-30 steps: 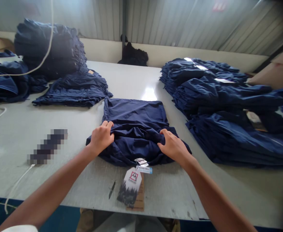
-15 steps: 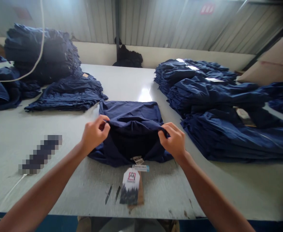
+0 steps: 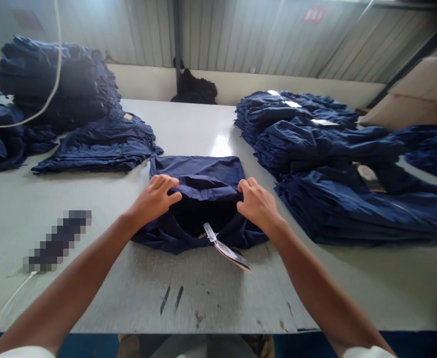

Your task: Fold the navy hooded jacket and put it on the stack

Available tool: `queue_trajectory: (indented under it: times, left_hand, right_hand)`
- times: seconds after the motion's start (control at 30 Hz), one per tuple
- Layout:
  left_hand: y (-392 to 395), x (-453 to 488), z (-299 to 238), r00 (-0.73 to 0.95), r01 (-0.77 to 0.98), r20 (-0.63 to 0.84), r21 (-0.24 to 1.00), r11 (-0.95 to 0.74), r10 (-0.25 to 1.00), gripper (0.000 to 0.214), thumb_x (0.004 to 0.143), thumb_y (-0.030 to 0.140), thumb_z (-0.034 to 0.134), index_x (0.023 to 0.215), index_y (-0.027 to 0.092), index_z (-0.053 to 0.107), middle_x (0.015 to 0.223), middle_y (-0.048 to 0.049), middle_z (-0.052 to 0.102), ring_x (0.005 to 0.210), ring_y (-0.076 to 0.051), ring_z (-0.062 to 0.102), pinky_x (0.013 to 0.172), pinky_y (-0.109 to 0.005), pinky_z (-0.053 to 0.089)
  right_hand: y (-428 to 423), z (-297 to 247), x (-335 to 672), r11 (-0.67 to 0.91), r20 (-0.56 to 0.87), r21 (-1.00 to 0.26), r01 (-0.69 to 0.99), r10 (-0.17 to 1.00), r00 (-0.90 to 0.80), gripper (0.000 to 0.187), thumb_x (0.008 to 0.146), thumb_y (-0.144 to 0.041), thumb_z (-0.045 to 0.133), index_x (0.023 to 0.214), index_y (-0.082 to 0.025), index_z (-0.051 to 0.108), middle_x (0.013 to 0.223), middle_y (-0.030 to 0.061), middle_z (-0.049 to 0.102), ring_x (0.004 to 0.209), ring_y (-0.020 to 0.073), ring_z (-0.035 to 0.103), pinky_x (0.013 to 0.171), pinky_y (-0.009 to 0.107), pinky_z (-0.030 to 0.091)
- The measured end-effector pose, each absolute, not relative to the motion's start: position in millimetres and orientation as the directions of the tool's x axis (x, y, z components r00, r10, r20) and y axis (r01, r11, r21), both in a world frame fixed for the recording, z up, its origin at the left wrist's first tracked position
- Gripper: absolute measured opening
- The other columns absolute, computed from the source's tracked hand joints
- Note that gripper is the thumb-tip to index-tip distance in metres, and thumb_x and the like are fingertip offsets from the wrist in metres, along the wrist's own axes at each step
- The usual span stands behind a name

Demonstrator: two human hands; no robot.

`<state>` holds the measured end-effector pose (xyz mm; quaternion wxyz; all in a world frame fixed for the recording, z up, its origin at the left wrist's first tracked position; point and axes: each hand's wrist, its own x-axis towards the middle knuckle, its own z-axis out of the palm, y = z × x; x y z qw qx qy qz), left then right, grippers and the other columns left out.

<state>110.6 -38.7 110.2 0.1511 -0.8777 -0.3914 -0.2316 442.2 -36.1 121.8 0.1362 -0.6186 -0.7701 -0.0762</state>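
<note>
A folded navy garment (image 3: 203, 164) lies on the table in the middle of the view, its dark opening facing me. My left hand (image 3: 154, 199) pinches the upper edge of that opening at its left side. At the right side, my right hand (image 3: 258, 205) grips the same edge, fingers curled over the cloth. Between the hands the edge is held up and slightly folded. A printed hang tag (image 3: 230, 252) hangs from the neck area, tilted toward the lower right, with a small white-and-blue tag (image 3: 210, 232) above it.
Stacks of navy garments stand at the left (image 3: 65, 74) and at the right (image 3: 337, 194) on the pale table (image 3: 129, 298). A pixelated dark object (image 3: 59, 241) with a white cord lies left of my arm. Cardboard boxes (image 3: 415, 99) are at the far right.
My hands have come closer together along the garment's edge, still gripping it. The hang tag has swung up and to the right from lying flat on the table.
</note>
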Motion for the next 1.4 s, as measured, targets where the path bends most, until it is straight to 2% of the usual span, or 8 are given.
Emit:
queue_trajectory:
  times: [0.17, 0.37, 0.47, 0.7, 0.9, 1.2, 1.3, 1.4]
  left_hand:
    - [-40.1, 115.7, 108.2, 0.726, 0.685, 0.278, -0.213, -0.696, 0.629, 0.029, 0.094, 0.005, 0.049, 0.091, 0.022, 0.073, 0.144, -0.0099, 0.058, 0.13, -0.033, 0.049, 0.104, -0.053, 0.048]
    - [-42.8, 118.7, 124.3, 0.41, 0.906, 0.393, -0.074, -0.417, 0.823, 0.073, 0.085, 0.0, 0.05, 0.154, 0.025, 0.053, 0.153, -0.0157, 0.047, 0.128, -0.036, 0.052, 0.095, -0.05, 0.056]
    - [-45.9, 119.6, 130.3, 0.389, 0.911, 0.353, -0.011, -0.413, 0.851, 0.088, 0.078, 0.003, 0.056, 0.161, 0.03, 0.044, 0.162, -0.0132, 0.038, 0.131, -0.036, 0.051, 0.095, -0.049, 0.058]
    - [-49.5, 130.3, 122.0, 0.32, 0.947, 0.304, -0.13, -0.294, 0.897, 0.034, 0.083, 0.01, 0.061, 0.112, 0.02, 0.077, 0.164, -0.0151, 0.039, 0.122, -0.04, 0.056, 0.083, -0.052, 0.06]
    - [-49.1, 126.5, 124.6, 0.248, 0.959, 0.041, -0.149, -0.239, 0.968, 0.03, 0.075, 0.009, 0.062, 0.1, 0.016, 0.077, 0.148, -0.0205, 0.055, 0.108, -0.04, 0.065, 0.07, -0.047, 0.061]
    - [-63.8, 119.3, 98.5, 0.559, 0.829, 0.172, -0.121, -0.546, 0.811, 0.032, 0.075, 0.001, 0.063, 0.101, 0.016, 0.076, 0.17, -0.015, 0.036, 0.148, -0.044, 0.041, 0.112, -0.061, 0.048]
    - [-80.9, 119.3, 87.6, 0.67, 0.719, 0.334, -0.068, -0.692, 0.663, 0.029, 0.091, 0.01, 0.062, 0.114, 0.019, 0.076, 0.166, -0.0119, 0.045, 0.156, -0.04, 0.032, 0.127, -0.068, 0.027]
    - [-98.0, 121.7, 77.3, 0.744, 0.585, 0.381, 0.027, -0.811, 0.549, 0.026, 0.101, 0.023, 0.061, 0.125, 0.02, 0.071, 0.135, -0.0106, 0.07, 0.135, -0.029, 0.059, 0.13, -0.059, 0.028]
  right_hand:
    - [-28.5, 112.3, 442.4, 0.626, 0.183, 0.154, 0.765, 0.742, -0.644, 0.042, 0.084, -0.002, 0.051, 0.12, -0.018, 0.063, 0.128, 0.0142, 0.056, 0.101, 0.0242, 0.056, 0.085, 0.034, 0.044]
    - [-28.8, 111.4, 444.3, 0.797, 0.228, 0.226, 0.56, 0.515, -0.826, 0.058, 0.095, 0.0, 0.044, 0.137, -0.034, 0.065, 0.147, 0.0074, 0.051, 0.118, 0.0245, 0.05, 0.107, 0.044, 0.042]
    - [-30.2, 125.6, 447.2, 0.774, 0.243, 0.222, 0.593, 0.545, -0.802, 0.047, 0.097, -0.007, 0.05, 0.129, -0.032, 0.072, 0.151, 0.0053, 0.052, 0.128, 0.0283, 0.045, 0.114, 0.049, 0.039]
    - [-27.1, 126.7, 442.7, 0.36, 0.424, 0.148, 0.921, 0.818, -0.388, 0.042, 0.083, -0.013, 0.066, 0.124, -0.016, 0.073, 0.16, 0.0203, 0.043, 0.122, 0.0408, 0.05, 0.096, 0.056, 0.047]
    - [-31.1, 116.6, 443.2, 0.332, 0.197, 0.16, 0.93, 0.912, -0.359, 0.046, 0.073, -0.013, 0.069, 0.118, -0.02, 0.076, 0.156, 0.0184, 0.051, 0.118, 0.0398, 0.056, 0.093, 0.052, 0.049]
    - [-42.1, 95.5, 452.1, 0.538, 0.225, 0.092, 0.838, 0.808, -0.544, 0.031, 0.08, -0.004, 0.062, 0.102, -0.016, 0.081, 0.156, 0.0167, 0.051, 0.14, 0.0365, 0.048, 0.114, 0.053, 0.043]
    - [-57.4, 79.1, 455.8, 0.668, 0.423, 0.054, 0.742, 0.658, -0.623, 0.025, 0.089, -0.009, 0.062, 0.104, -0.019, 0.079, 0.158, 0.0145, 0.049, 0.147, 0.0356, 0.041, 0.124, 0.059, 0.033]
    - [-75.7, 65.9, 457.3, 0.803, 0.475, -0.036, 0.595, 0.538, -0.697, 0.028, 0.094, -0.018, 0.063, 0.119, -0.023, 0.075, 0.138, 0.012, 0.066, 0.135, 0.0305, 0.054, 0.125, 0.058, 0.032]
